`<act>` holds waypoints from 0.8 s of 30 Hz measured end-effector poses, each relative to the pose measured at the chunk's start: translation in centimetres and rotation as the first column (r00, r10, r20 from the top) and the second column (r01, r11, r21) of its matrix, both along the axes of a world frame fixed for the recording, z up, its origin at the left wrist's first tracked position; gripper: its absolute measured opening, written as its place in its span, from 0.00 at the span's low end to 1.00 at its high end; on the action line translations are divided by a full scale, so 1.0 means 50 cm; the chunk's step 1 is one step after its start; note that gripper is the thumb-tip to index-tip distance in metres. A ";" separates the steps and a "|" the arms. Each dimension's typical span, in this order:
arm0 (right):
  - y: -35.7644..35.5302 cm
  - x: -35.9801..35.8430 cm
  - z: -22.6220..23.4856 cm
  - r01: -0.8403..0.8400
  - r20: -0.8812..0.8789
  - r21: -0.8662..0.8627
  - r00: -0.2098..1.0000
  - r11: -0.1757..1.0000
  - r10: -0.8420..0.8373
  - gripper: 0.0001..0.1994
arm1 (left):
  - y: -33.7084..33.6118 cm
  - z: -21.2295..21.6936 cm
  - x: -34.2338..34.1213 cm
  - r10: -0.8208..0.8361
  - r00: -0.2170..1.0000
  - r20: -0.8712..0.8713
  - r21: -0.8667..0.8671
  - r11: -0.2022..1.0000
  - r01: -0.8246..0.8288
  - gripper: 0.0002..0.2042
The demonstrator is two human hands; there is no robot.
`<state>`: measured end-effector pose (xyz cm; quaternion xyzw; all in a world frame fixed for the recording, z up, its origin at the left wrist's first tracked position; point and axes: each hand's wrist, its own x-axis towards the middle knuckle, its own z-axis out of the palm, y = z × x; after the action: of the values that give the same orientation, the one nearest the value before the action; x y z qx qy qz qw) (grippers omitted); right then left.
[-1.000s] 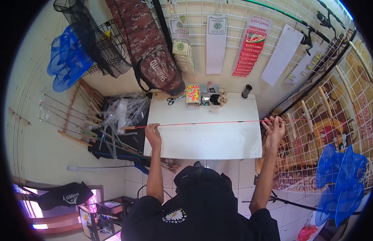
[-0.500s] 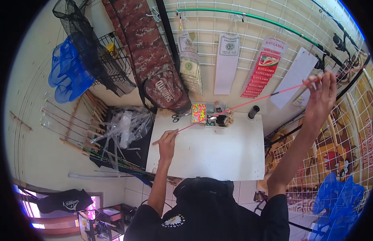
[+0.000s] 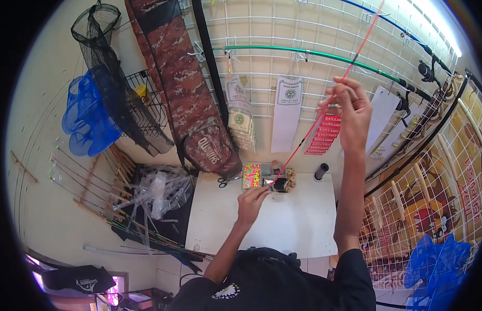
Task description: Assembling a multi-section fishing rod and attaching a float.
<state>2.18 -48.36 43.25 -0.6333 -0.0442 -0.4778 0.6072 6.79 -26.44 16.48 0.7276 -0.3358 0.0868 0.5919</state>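
Red rod (image 3: 303,141), pinched by the fingers of left hand (image 3: 250,206) and right hand (image 3: 353,116), slants over a white table (image 3: 298,223) before a wire grid (image 3: 272,39).

2 hands (image 3: 355,116), 1 red rod (image 3: 290,158)

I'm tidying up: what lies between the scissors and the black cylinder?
In the head view, a compartment box and tan round pieces sit between scissors and black cylinder; the red rod visually overlaps the box.
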 end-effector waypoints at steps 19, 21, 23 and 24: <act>0.092 0.088 -0.336 -0.116 -0.365 -0.036 0.926 0.993 0.095 0.16 | -0.032 -0.038 0.045 0.058 0.979 -0.195 -0.102 0.992 -0.079 0.08; 0.084 0.075 -0.474 -0.078 -0.351 0.313 0.917 0.946 0.192 0.12 | -0.036 -0.041 0.056 0.078 0.976 -0.204 -0.076 0.993 -0.095 0.08; 0.106 0.040 -0.605 0.056 -0.492 0.363 0.859 0.930 0.140 0.09 | -0.039 -0.051 0.064 0.053 0.968 -0.246 -0.118 0.989 -0.084 0.08; 0.116 0.017 -0.675 0.102 -0.571 0.395 0.806 0.913 0.157 0.10 | -0.041 -0.054 0.070 0.049 0.966 -0.255 -0.120 0.989 -0.082 0.09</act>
<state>3.02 -42.56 9.51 -0.6089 0.2381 -0.2460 0.7156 10.29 -28.47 13.75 0.7035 -0.2273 0.0350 0.6725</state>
